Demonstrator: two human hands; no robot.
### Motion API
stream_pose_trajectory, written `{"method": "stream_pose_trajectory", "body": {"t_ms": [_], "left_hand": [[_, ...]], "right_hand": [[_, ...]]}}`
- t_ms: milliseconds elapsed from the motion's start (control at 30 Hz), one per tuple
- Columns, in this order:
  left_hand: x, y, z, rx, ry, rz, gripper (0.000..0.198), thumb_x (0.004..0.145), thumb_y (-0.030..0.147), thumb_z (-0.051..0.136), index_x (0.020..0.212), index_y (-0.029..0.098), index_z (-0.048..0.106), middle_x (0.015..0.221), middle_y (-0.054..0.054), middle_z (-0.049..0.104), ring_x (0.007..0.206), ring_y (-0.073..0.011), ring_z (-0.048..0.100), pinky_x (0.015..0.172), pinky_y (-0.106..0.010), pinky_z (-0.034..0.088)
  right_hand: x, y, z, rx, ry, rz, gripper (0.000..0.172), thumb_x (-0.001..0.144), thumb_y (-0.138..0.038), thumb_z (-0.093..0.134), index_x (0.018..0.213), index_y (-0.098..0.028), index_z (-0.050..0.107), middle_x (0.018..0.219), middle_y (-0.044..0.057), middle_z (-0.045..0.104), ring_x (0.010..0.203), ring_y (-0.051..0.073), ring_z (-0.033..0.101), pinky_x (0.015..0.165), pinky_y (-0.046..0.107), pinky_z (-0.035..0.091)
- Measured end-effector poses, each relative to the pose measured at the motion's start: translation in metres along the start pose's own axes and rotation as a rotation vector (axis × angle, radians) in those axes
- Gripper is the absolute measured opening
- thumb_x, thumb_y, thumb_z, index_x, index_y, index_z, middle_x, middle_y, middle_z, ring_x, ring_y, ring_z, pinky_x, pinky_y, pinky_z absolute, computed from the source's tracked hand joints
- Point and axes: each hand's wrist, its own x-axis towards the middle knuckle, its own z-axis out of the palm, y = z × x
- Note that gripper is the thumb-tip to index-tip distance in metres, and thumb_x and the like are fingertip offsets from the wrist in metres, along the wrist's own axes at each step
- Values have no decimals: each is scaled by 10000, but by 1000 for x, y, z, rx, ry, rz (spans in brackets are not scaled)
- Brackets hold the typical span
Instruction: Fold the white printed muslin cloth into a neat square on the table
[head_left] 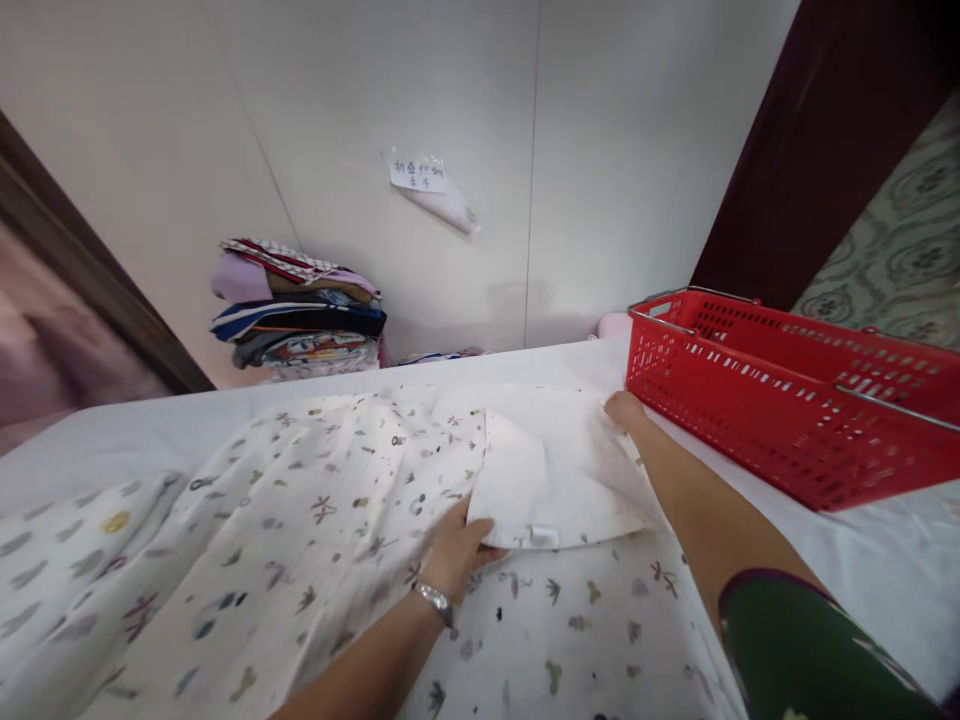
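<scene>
Now our left hand [459, 548] pinched the cloth [559, 470]. Our right hand [626, 410] lay flat on it, by the basket [750, 415].

The sheet [315, 500] is white with small coloured motifs, the basket [750, 405] red

White-clothed table [97, 430], spread with a patterned sheet [300, 520], part folded back; red basket [787, 420] at right.

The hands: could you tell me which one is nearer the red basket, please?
The right hand, pressing the white flap at its far corner beside the red basket; the left hand, wearing a watch, grips its near edge.
</scene>
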Motion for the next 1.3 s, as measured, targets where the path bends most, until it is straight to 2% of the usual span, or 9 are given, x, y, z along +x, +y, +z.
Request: {"method": "stream_pose_trajectory", "body": {"t_ms": [133, 267, 367, 533, 633, 767, 867, 1000, 1300], "left_hand": [[-3, 7, 1, 6, -15, 77, 315, 669, 189, 631, 979, 151, 586, 815, -54, 637, 633, -148, 598, 608, -301, 536], [-10, 19, 5, 7, -1, 198, 296, 666, 231, 659, 935, 137, 579, 816, -62, 631, 679, -159, 588, 580, -278, 532], [-22, 27, 10, -27, 3, 286, 312, 659, 258, 680, 911, 151, 531, 867, -67, 625, 728, -174, 598, 593, -292, 538], [-47, 32, 18, -96, -72, 307, 355, 672, 232, 662, 930, 174, 426, 788, -40, 616, 659, -159, 609, 612, -333, 546], [-58, 30, 15, -118, -53, 298, 357, 683, 236, 650, 926, 181, 395, 744, -17, 609, 632, -144, 611, 630, -336, 548], [-64, 25, 6, -83, -19, 347, 346, 690, 256, 634, 915, 192, 380, 659, 44, 569, 569, -118, 588, 620, -351, 557], [-66, 20, 3, -15, -18, 383, 317, 707, 269, 607, 901, 202, 366, 622, 66, 553, 533, -114, 580, 583, -338, 554], [-70, 18, 3, 63, -16, 403, 271, 743, 292, 565, 900, 209, 361, 606, 67, 560, 541, -136, 615, 572, -313, 544], [-82, 18, -4, 324, 38, 510, 180, 774, 297, 534, 895, 215, 430, 505, 97, 462, 517, -117, 586, 542, -227, 475]], "right_hand": [[-23, -13, -11, 143, 31, -50, 188, 869, -253, 500, 992, -126, 565, 995, 54, 599, 852, 144, 578, 728, 284, 485], [-88, -42, -22, 527, 42, -289, 142, 823, -273, 471, 902, -170, 530, 911, 17, 621, 762, 117, 567, 644, 220, 446], [-154, -68, -22, 905, -120, -521, 143, 758, -312, 552, 821, -190, 509, 944, 16, 609, 771, 117, 555, 669, 234, 433], [-228, -96, -8, 830, -378, -704, 264, 774, -195, 498, 1034, -206, 545, 881, 10, 599, 782, 128, 547, 699, 247, 429], [-237, -101, -1, 724, -304, -751, 285, 800, -218, 492, 1076, -211, 559, 850, 10, 598, 748, 131, 534, 671, 245, 428], [-235, -105, 2, 652, -74, -747, 198, 852, -284, 468, 981, -197, 590, 729, 1, 575, 606, 114, 489, 560, 228, 390], [-238, -109, 0, 594, 81, -807, 151, 870, -265, 454, 900, -188, 580, 735, 10, 564, 626, 117, 490, 585, 237, 386], [-249, -112, -2, 448, 88, -922, 194, 894, -246, 413, 814, -181, 577, 787, 34, 542, 670, 119, 505, 618, 236, 400], [-261, -107, 2, 201, 199, -1004, 297, 891, -180, 382, 1121, -167, 571, 786, 45, 551, 689, 128, 529, 603, 227, 420]]}}
